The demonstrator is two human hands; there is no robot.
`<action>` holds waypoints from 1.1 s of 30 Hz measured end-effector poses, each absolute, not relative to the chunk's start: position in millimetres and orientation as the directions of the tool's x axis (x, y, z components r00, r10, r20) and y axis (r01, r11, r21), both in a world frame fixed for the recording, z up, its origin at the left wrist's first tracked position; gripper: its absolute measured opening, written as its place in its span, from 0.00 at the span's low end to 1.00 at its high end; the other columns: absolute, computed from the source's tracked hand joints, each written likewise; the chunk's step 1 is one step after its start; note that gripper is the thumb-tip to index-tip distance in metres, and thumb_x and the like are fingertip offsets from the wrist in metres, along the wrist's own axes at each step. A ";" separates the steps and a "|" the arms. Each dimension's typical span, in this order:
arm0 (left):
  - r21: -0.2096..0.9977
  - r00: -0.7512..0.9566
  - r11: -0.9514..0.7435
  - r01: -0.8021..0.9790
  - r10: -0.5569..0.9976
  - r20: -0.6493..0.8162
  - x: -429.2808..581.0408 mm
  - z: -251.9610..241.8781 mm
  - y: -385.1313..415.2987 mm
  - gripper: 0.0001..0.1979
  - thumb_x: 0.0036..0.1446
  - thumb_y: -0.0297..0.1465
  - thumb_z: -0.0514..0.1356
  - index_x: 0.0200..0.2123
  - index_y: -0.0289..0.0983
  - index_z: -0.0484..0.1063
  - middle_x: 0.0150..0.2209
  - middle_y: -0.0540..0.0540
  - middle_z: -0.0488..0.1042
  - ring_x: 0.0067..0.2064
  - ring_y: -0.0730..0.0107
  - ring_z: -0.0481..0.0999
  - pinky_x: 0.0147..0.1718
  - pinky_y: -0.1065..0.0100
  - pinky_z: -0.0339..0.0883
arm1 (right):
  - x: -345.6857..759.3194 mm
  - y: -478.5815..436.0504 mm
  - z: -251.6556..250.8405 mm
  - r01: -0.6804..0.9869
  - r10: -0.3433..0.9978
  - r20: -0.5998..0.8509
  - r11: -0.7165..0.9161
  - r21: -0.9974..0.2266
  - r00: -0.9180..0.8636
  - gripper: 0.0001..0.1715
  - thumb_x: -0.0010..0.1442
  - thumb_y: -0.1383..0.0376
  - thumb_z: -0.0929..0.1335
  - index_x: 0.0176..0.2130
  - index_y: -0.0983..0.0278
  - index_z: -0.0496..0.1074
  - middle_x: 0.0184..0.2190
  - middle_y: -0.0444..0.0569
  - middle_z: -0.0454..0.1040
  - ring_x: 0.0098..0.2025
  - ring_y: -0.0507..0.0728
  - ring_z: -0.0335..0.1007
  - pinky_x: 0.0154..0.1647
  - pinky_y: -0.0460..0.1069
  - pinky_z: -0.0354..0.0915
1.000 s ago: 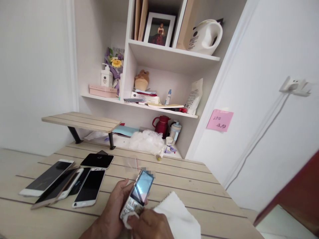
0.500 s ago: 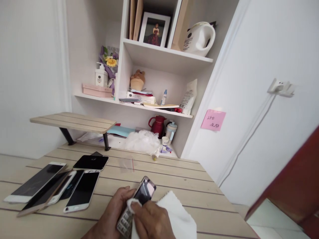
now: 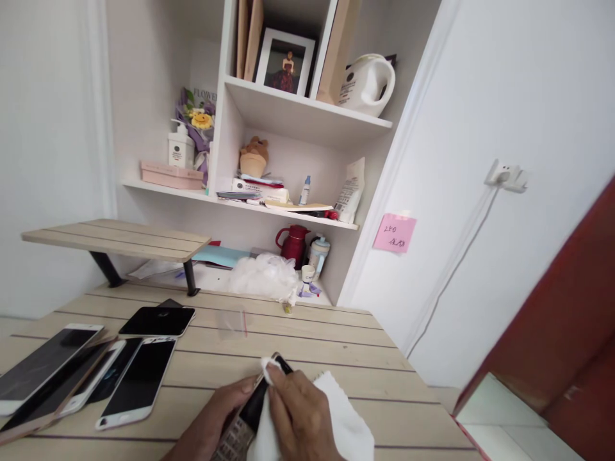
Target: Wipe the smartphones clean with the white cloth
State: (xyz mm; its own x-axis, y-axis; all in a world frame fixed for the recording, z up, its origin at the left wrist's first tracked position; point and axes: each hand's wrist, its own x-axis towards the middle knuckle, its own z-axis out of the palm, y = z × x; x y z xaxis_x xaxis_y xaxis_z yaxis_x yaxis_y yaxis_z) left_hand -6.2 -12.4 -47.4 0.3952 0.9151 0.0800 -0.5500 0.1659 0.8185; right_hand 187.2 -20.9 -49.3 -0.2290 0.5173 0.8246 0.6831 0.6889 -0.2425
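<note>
A keypad mobile phone [image 3: 234,438] lies tilted in my left hand [image 3: 214,416], whose fingers are closed around its left side. My right hand [image 3: 305,410] is closed on a white cloth [image 3: 346,422] and presses a bunched corner of it onto the upper end of the phone, over the screen. Much of the screen is hidden by cloth and fingers, while rows of keys show below. The loose part of the cloth spreads to the right and hangs under my right hand.
Several smartphones lie at the left, among them a white-framed one [image 3: 139,383] and a black one [image 3: 157,321]. A small clear plastic bag [image 3: 232,323] rests on the slatted table [image 3: 379,384]. Behind stand a raised wooden stand [image 3: 120,237] and white shelves [image 3: 307,109].
My right hand has pushed the cloth from the phone's middle up to its top end, covering more of the screen. The whole view has shifted slightly.
</note>
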 end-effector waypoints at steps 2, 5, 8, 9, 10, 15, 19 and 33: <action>0.906 0.448 0.026 -0.422 0.875 0.184 -4.5 -42.2 -11.3 0.23 0.35 0.33 0.78 0.39 0.43 0.84 0.53 0.47 0.79 0.62 0.49 0.67 0.65 0.64 0.51 | 194.8 -16.7 -45.3 0.659 0.531 0.830 0.688 -0.305 -0.170 0.22 0.71 0.67 0.61 0.61 0.62 0.69 0.29 0.48 0.73 0.29 0.55 0.74 0.30 0.48 0.72; 0.940 0.543 0.023 -0.341 0.821 0.177 9.0 -36.9 -5.6 0.18 0.57 0.41 0.65 0.47 0.40 0.82 0.47 0.42 0.82 0.58 0.47 0.72 0.63 0.53 0.55 | 198.6 -15.3 -42.1 0.654 0.545 0.835 0.661 -0.368 -0.080 0.19 0.70 0.68 0.62 0.58 0.63 0.71 0.30 0.48 0.75 0.31 0.54 0.76 0.33 0.47 0.73; 0.962 0.532 -0.043 -0.269 0.826 0.185 18.9 -39.9 -0.6 0.22 0.58 0.43 0.63 0.52 0.40 0.79 0.47 0.42 0.82 0.55 0.46 0.75 0.59 0.51 0.60 | 196.9 -18.9 -40.7 0.628 0.540 0.834 0.688 -0.362 -0.111 0.20 0.68 0.69 0.63 0.58 0.63 0.71 0.31 0.48 0.75 0.30 0.54 0.75 0.32 0.47 0.73; 0.963 0.519 -0.059 -0.261 0.833 0.192 19.7 -42.0 0.1 0.22 0.58 0.43 0.63 0.53 0.41 0.78 0.47 0.42 0.82 0.54 0.46 0.76 0.58 0.51 0.62 | 196.2 -20.2 -39.8 0.614 0.538 0.833 0.703 -0.359 -0.128 0.20 0.68 0.69 0.63 0.58 0.63 0.71 0.31 0.48 0.76 0.30 0.54 0.75 0.32 0.47 0.73; 0.963 0.509 -0.069 -0.262 0.837 0.199 19.3 -43.9 0.5 0.22 0.58 0.43 0.64 0.53 0.41 0.78 0.47 0.42 0.82 0.53 0.47 0.76 0.58 0.51 0.63 | 195.6 -21.0 -38.6 0.600 0.546 0.827 0.708 -0.373 -0.130 0.20 0.69 0.69 0.63 0.58 0.62 0.71 0.32 0.48 0.76 0.31 0.54 0.76 0.33 0.47 0.73; 0.966 0.494 -0.108 -0.236 0.843 0.215 12.3 -47.3 2.2 0.19 0.59 0.40 0.64 0.53 0.46 0.77 0.50 0.45 0.81 0.54 0.52 0.76 0.59 0.56 0.62 | 194.9 -19.3 -32.2 0.538 0.703 0.708 0.574 -0.617 0.063 0.14 0.68 0.64 0.63 0.47 0.60 0.77 0.37 0.47 0.81 0.39 0.55 0.79 0.40 0.46 0.73; 0.968 0.495 -0.128 -0.216 0.840 0.222 11.5 -46.9 2.4 0.19 0.59 0.40 0.63 0.54 0.47 0.76 0.51 0.46 0.80 0.54 0.52 0.76 0.59 0.57 0.63 | 196.3 -18.1 -37.9 0.539 0.698 0.716 0.592 -0.599 0.028 0.15 0.68 0.65 0.62 0.48 0.60 0.77 0.33 0.46 0.79 0.34 0.54 0.78 0.35 0.46 0.72; 0.970 0.393 -0.166 -0.176 0.892 0.224 16.8 -50.4 0.0 0.20 0.55 0.43 0.66 0.51 0.48 0.78 0.49 0.44 0.82 0.52 0.47 0.78 0.57 0.51 0.66 | 197.6 -22.4 -48.6 0.652 0.588 0.804 0.644 -0.400 -0.087 0.20 0.70 0.66 0.60 0.58 0.60 0.71 0.33 0.49 0.78 0.34 0.56 0.76 0.37 0.49 0.73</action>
